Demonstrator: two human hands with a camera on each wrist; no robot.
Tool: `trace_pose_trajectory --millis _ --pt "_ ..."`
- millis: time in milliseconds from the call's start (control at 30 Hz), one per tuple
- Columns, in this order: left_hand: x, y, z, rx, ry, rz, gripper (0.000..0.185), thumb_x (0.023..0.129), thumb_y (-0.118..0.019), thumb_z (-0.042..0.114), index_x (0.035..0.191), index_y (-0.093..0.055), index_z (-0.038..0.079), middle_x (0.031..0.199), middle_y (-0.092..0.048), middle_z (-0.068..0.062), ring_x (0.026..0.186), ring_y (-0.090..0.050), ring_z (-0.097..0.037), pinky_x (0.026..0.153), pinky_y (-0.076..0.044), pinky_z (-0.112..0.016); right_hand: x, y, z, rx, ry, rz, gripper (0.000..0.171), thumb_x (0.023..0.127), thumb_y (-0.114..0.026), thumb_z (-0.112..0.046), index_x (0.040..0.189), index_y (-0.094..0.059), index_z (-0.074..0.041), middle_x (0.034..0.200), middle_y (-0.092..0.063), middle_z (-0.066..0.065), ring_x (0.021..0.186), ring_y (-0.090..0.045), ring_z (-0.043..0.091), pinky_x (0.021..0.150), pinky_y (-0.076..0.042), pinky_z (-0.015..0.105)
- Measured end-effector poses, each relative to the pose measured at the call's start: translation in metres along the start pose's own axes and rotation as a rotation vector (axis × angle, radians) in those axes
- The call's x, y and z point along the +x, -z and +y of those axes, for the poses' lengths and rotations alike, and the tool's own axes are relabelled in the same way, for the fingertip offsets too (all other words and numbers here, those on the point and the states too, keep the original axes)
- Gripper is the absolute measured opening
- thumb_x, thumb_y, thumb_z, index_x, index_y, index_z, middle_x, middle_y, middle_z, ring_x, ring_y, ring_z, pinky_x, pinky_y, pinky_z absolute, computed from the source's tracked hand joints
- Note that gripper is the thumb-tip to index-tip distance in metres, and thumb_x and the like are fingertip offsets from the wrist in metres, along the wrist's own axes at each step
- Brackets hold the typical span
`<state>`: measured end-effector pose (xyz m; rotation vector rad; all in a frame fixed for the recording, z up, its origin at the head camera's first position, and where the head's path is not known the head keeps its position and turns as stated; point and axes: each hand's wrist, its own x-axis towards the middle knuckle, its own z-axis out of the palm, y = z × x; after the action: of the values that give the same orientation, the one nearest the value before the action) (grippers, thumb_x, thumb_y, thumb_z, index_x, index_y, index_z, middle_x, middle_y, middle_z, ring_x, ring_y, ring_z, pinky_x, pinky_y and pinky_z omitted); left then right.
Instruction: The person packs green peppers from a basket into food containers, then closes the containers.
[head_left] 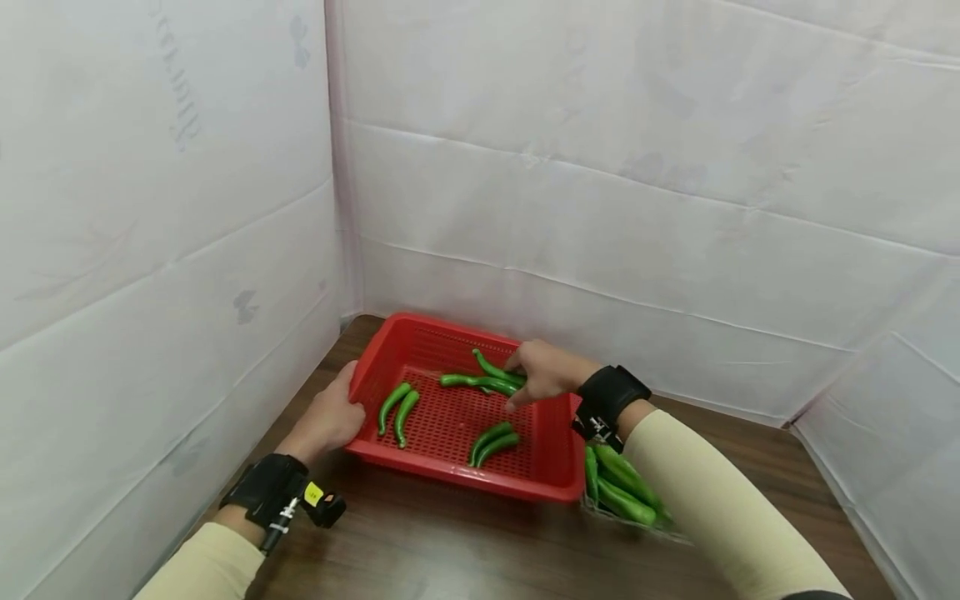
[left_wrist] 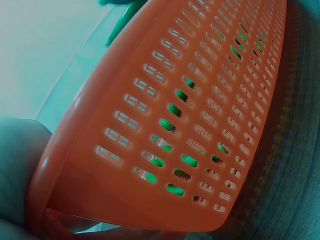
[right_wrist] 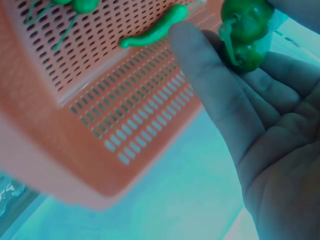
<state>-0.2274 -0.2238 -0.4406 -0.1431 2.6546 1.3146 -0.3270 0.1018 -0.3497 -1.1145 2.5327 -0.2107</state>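
Note:
My left hand (head_left: 330, 419) grips the left end of a red perforated plastic basket (head_left: 468, 477); in the left wrist view that hand (left_wrist: 20, 170) lies at the rim. Over the basket's right back part, my right hand (head_left: 551, 371) pinches green chili peppers (right_wrist: 245, 22) between thumb and fingers, stem ends toward the palm. Two chilies (head_left: 406, 418) lie side by side at the basket's left, and another pair (head_left: 497, 443) near its front right. A single curved chili (right_wrist: 157, 29) rests on the basket floor in the right wrist view.
Partly behind the right forearm, a clear container of green chilies (head_left: 622, 487) stands right of the basket. The brown wooden table (head_left: 420, 550) meets white sheet walls (head_left: 600, 208) at the back and on both sides.

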Motion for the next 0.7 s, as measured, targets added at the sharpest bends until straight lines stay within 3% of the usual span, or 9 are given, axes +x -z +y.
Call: trace_pose_trajectory --millis 67,167,400,600,700 --pt "0.001 0.001 -0.001 0.004 -0.003 0.001 0.071 0.097 -0.049 0.002 0.161 -0.02 0.007 0.139 -0.057 -0.03 0.11 -0.065 -0.037 0.089 -0.058 -0.054 -0.009 0.001 0.003 0.011 0.003 0.008 0.029 0.086 -0.085 -0.035 0.089 -0.072 -0.009 0.068 -0.045 -0.007 0.06 -0.034 0.006 0.063 -0.033 0.024" --pt "0.001 0.004 -0.001 0.0 -0.007 -0.001 0.072 0.097 -0.048 0.002 0.162 -0.018 0.007 0.14 -0.056 -0.03 0.11 -0.065 -0.037 0.089 -0.058 -0.054 -0.025 0.002 0.008 0.041 0.006 0.02 0.029 0.087 -0.085 -0.032 0.078 -0.061 -0.018 0.064 -0.033 -0.008 0.057 -0.029 0.007 0.06 -0.029 0.024" --pt "0.0 0.007 -0.002 0.008 -0.012 0.002 0.073 0.097 -0.048 0.002 0.162 -0.018 0.007 0.139 -0.056 -0.03 0.109 -0.065 -0.037 0.088 -0.058 -0.052 -0.064 -0.001 0.027 0.076 -0.019 0.077 0.025 0.087 -0.085 -0.027 0.078 -0.063 -0.019 0.066 -0.034 -0.008 0.059 -0.031 0.006 0.061 -0.031 0.024" --pt "0.0 0.008 -0.003 0.027 -0.027 0.013 0.072 0.096 -0.047 0.002 0.162 -0.018 0.006 0.136 -0.059 -0.03 0.106 -0.065 -0.035 0.086 -0.056 -0.049 -0.092 -0.01 0.045 0.096 -0.064 0.107 0.016 0.084 -0.086 -0.023 0.093 -0.076 -0.015 0.067 -0.049 -0.011 0.059 -0.041 0.003 0.06 -0.037 0.022" --pt "-0.001 0.008 -0.004 0.03 -0.025 0.009 0.072 0.096 -0.046 0.003 0.162 -0.018 0.006 0.136 -0.058 -0.03 0.106 -0.065 -0.035 0.085 -0.056 -0.048 -0.104 -0.014 0.051 0.098 -0.087 0.11 0.014 0.084 -0.086 -0.022 0.087 -0.073 -0.017 0.066 -0.051 -0.012 0.058 -0.042 0.002 0.058 -0.038 0.022"
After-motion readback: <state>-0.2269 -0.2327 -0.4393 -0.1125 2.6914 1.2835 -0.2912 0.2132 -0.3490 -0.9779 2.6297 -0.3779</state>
